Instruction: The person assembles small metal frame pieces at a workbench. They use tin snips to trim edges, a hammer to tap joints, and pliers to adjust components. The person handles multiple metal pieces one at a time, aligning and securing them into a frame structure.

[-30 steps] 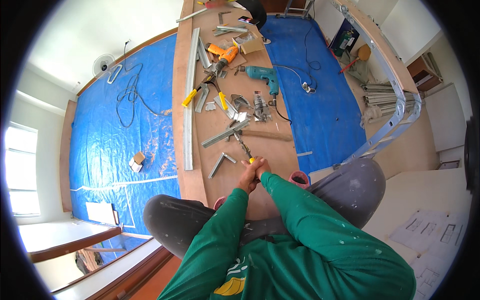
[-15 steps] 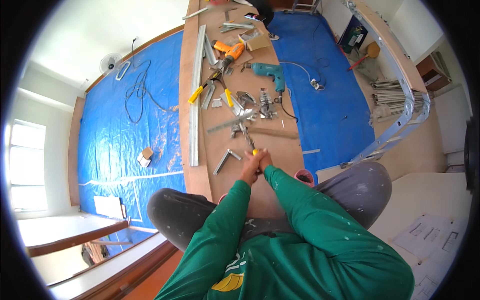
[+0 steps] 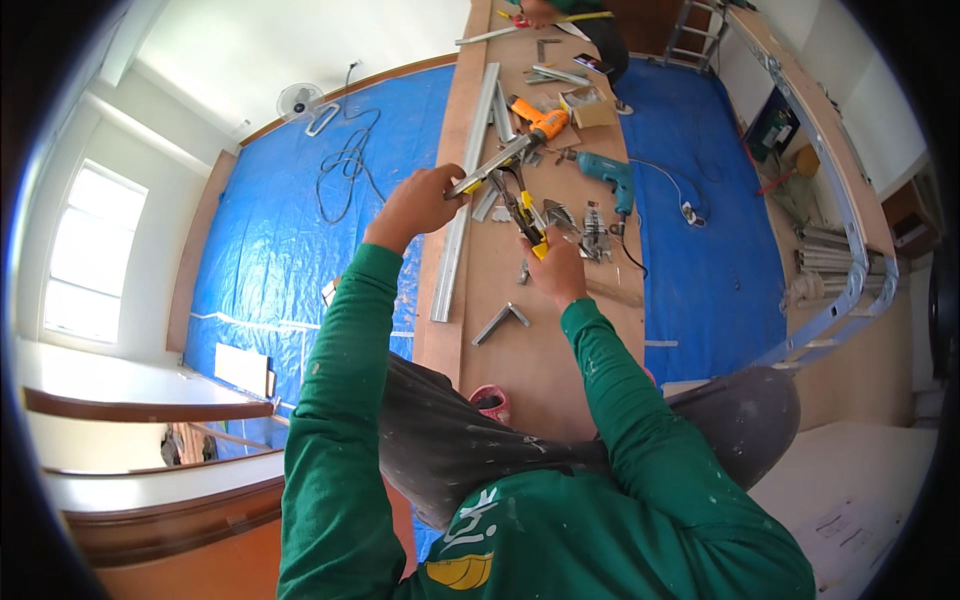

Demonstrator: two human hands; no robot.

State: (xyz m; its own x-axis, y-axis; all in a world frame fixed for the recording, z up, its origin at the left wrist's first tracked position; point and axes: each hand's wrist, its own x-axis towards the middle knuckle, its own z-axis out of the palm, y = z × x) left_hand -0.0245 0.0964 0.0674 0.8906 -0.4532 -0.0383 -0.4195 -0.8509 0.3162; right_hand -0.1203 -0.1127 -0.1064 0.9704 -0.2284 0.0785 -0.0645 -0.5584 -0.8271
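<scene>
My left hand [image 3: 425, 203], raised over the left side of the long brown board [image 3: 560, 370], has its fingers closed on the end of a narrow metal strip [image 3: 507, 158]. The strip slants up and away toward an orange cordless drill [image 3: 545, 118]. Closed around the yellow handle of a hand tool [image 3: 540, 246] is my right hand [image 3: 560, 270]; the tool's dark head points up and left, its exact kind unclear. More yellow grips show between the hands, partly hidden by the strip. Right of them lie a teal corded drill [image 3: 605, 175] and several grey metal brackets [image 3: 596, 235].
A long metal channel [image 3: 465, 235] lies along the board's left side. Nearer me is an L-shaped metal piece [image 3: 500, 322]. Blue sheeting [image 3: 700, 290] flanks the board. A small carton [image 3: 590, 106] stands farther off, beyond it another person's hand [image 3: 540, 12]. A ladder [image 3: 850, 290] stands right.
My hands were together low over the board around a yellow-handled tool. They have parted and moved forward, the left up and left with the metal strip. The view has shifted left.
</scene>
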